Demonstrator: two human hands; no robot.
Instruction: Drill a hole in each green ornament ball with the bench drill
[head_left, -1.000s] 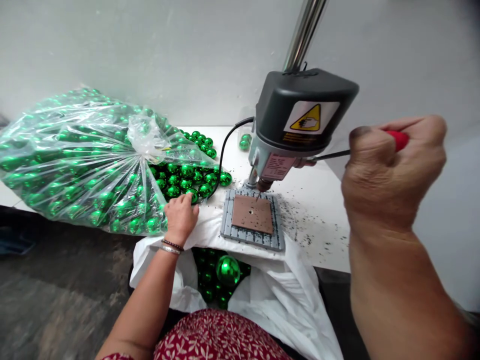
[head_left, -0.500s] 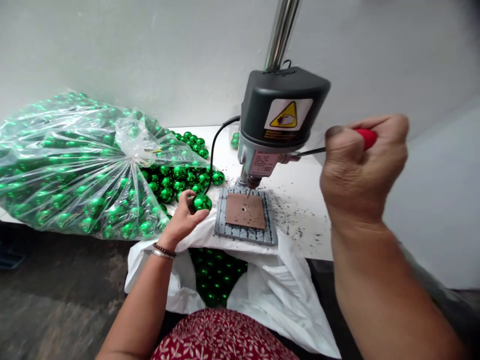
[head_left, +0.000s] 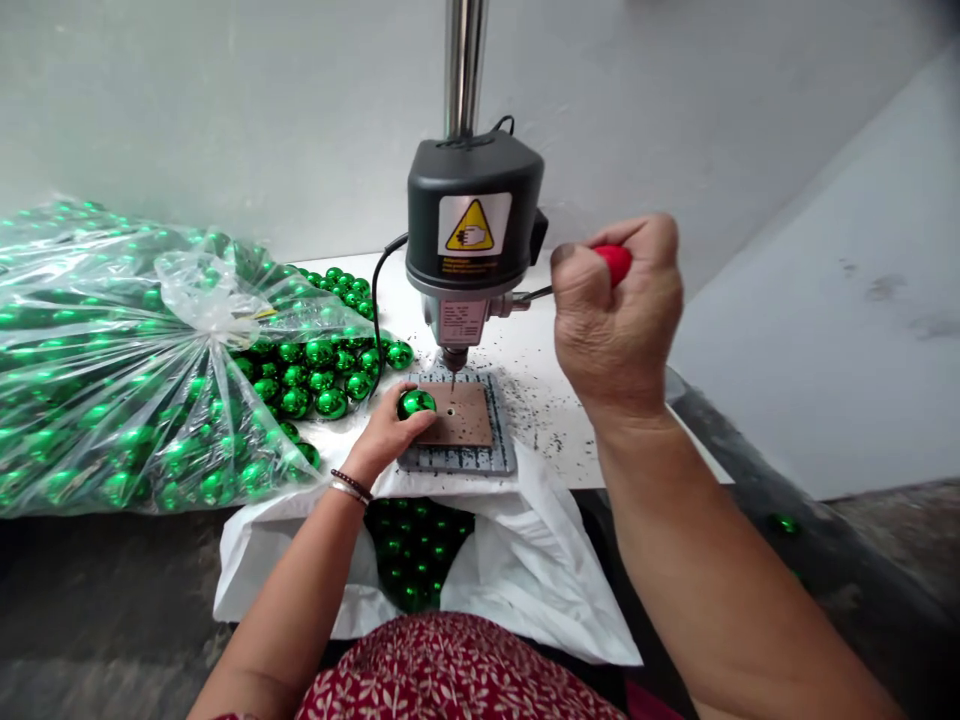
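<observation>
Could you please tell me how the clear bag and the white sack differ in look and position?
The clear bag is see-through, while the white sack is opaque. The clear bag's top is gathered into a knot; the white sack's mouth gapes open. The clear bag lies on the tabletop, whereas the white sack hangs at its front edge, by the person's lap. Both hold shiny green balls.
</observation>
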